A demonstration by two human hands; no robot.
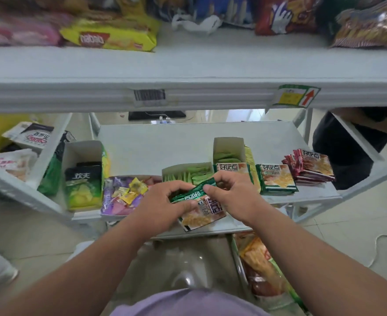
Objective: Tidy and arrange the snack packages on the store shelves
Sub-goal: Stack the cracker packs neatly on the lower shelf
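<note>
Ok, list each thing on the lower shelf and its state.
green packet: held up by both hands
left hand: grips the packet
right hand: pinches the packet
white box: open-topped, bag upright inside
green-edged packs: stacked
red packs: stacked

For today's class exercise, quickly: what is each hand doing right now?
Left hand: grips the green snack packet at its left end.
Right hand: pinches the same packet at its top edge.

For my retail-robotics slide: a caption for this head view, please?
Both hands, left and right, hold green-edged foil snack packets above the white lower shelf.
</note>
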